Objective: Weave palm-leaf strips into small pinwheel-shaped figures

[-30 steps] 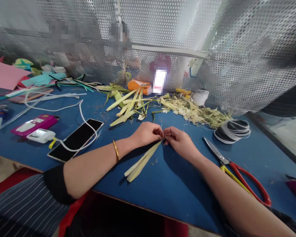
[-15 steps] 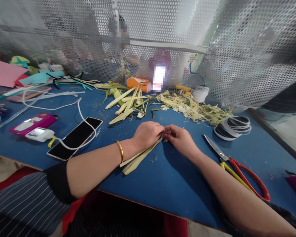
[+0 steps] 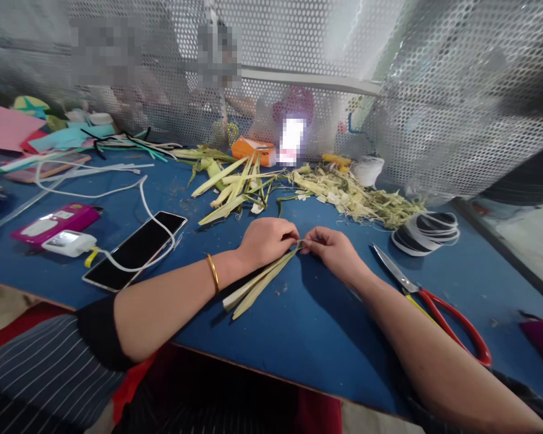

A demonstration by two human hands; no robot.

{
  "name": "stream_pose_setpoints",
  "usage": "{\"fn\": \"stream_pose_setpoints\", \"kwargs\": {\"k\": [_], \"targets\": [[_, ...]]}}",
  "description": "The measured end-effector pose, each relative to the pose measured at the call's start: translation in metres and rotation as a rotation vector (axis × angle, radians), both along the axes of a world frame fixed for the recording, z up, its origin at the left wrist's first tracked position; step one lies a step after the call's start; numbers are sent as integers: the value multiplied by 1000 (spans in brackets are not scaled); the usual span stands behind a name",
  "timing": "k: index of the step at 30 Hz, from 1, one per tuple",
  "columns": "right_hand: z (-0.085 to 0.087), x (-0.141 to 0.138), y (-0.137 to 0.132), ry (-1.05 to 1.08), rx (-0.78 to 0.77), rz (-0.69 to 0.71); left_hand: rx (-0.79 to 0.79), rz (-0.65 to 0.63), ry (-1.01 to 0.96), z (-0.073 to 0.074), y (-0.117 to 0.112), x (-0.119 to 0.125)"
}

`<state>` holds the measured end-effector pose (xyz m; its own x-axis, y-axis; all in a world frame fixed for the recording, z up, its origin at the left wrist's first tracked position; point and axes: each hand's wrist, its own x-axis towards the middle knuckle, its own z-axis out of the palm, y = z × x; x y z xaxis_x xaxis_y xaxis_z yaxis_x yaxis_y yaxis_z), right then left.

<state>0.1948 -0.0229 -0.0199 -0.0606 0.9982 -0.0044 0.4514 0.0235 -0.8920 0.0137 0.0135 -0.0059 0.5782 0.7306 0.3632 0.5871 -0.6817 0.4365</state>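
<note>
Pale green corn husk strips [image 3: 266,280] slant across the blue table, their narrow ends meeting at my fingertips. My left hand [image 3: 269,241] is pinched at those narrow ends, the strips running back below its wrist. Facing it, my right hand [image 3: 330,250] has thumb and fingertips pressed together at the same spot. A thin pale loop, like thread or wire, shows between the two hands; its far ends are hidden by my fingers. Scissors [image 3: 409,286] with red and yellow handles lie beside my right forearm, and a spool of white cord [image 3: 425,234] is just beyond them.
Loose husks [image 3: 230,187] and a heap of shredded husk [image 3: 357,196] lie along the back by a perforated metal screen [image 3: 298,36]. At left are a phone [image 3: 138,250], a white cable and a magenta pack [image 3: 57,223]. An orange packet [image 3: 253,150] stands behind.
My hands have drawn slightly apart, revealing the thin loop between them. The free ends of the husk strips have swung a little to the right, away from my left wrist.
</note>
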Motion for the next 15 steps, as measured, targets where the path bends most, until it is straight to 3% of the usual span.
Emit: {"fn": "stream_pose_setpoints", "kwargs": {"k": [4, 9, 13, 15], "targets": [[5, 5, 0, 24, -38, 83, -84, 36, 45, 3, 3, -3], [17, 18, -1, -224, 61, 202, -146, 151, 93, 3, 6, -3], [24, 27, -2, -400, 38, 359, -153, 227, 142, 0, 8, -4], [25, 28, -2, -408, 27, 374, -151, 225, 153, 0, 8, -4]]}}
